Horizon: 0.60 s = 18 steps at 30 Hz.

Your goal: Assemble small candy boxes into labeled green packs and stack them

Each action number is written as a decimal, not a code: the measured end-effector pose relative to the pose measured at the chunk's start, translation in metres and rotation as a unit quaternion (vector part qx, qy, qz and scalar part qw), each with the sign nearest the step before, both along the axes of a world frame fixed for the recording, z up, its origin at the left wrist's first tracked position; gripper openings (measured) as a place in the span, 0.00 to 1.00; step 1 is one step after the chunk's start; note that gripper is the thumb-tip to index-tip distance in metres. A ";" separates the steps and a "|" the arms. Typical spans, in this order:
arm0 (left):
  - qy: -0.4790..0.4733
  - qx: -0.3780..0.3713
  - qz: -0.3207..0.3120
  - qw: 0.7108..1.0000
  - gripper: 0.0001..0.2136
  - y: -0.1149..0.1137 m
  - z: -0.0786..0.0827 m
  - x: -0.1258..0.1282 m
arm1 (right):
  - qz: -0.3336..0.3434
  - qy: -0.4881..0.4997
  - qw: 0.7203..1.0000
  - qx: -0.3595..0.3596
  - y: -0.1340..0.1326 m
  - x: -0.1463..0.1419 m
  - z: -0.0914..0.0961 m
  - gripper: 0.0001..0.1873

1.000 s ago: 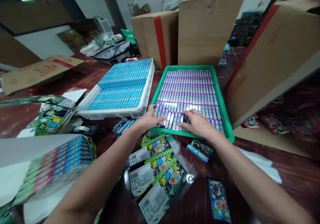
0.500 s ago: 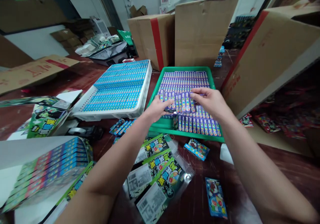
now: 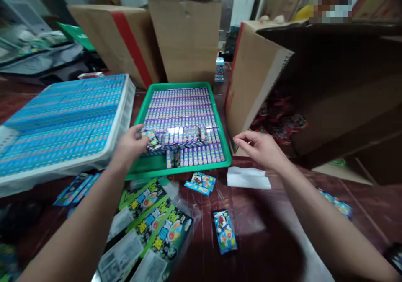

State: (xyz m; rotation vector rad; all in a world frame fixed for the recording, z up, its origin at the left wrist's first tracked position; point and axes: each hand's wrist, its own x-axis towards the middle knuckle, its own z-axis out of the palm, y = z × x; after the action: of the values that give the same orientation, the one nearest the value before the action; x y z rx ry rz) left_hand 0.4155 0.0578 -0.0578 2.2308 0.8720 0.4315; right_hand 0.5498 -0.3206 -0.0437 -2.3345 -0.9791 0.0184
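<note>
A green tray (image 3: 226, 164) holds rows of small purple boxes (image 3: 182, 106). Across its front part, a loose row of purple boxes (image 3: 182, 135) lies on top of the others. At the tray's left side is my left hand (image 3: 130, 146), its thumb and fingers apart, beside a small dark-and-green printed box end (image 3: 152, 140) at the left of that row. Its fingertips seem to touch this box. My right hand (image 3: 262, 148) is in the air right of the tray, fingers curled and tips together, with nothing visible in them.
A white crate (image 3: 130, 93) of blue boxes stands left. Cartons (image 3: 188, 39) rise behind; an open carton (image 3: 260, 81) with red packets (image 3: 282, 120) is at right. In front lie green printed bags (image 3: 157, 223), blue packets (image 3: 225, 231) and folded white paper (image 3: 248, 178).
The row of purple boxes held between both hands now rests in the tray. My right hand has moved away rightward; my left hand stays by the row's left end. The view has turned right.
</note>
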 end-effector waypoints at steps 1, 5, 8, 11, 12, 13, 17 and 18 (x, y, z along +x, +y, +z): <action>-0.017 -0.020 0.003 1.000 0.28 -0.005 0.007 -0.009 | -0.024 -0.003 0.999 -0.045 -0.017 0.008 -0.003 0.13; -0.125 -0.133 -0.059 0.981 0.23 -0.068 0.028 -0.050 | -0.091 -0.011 0.988 -0.121 -0.046 0.052 -0.031 0.17; -0.135 -0.130 -0.142 0.972 0.19 -0.148 0.023 -0.074 | -0.114 0.001 0.985 -0.131 -0.031 0.073 -0.052 0.37; -0.141 0.013 -0.295 0.945 0.16 -0.220 -0.002 -0.092 | -0.124 0.025 0.983 -0.132 -0.023 0.070 -0.057 0.42; -0.147 0.079 -0.358 0.919 0.16 -0.238 -0.012 -0.097 | -0.126 0.034 0.983 -0.131 -0.029 0.062 -0.055 0.44; -0.154 0.140 -0.416 0.885 0.16 -0.253 -0.022 -0.102 | -0.124 0.043 0.983 -0.127 -0.038 0.051 -0.052 0.46; -0.153 0.266 -0.544 0.781 0.12 -0.285 -0.057 -0.120 | -0.039 0.040 0.998 -0.030 -0.105 -0.029 -0.051 0.38; -0.130 0.273 -0.554 0.776 0.11 -0.287 -0.062 -0.123 | -0.011 0.028 0.999 -0.016 -0.123 -0.054 -0.054 0.29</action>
State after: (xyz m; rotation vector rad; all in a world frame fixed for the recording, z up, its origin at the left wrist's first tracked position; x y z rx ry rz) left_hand 0.2922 -0.2290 -0.1198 2.6317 -0.8694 0.3985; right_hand 0.4954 -0.4434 -0.0981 -2.3617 -0.9309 0.0920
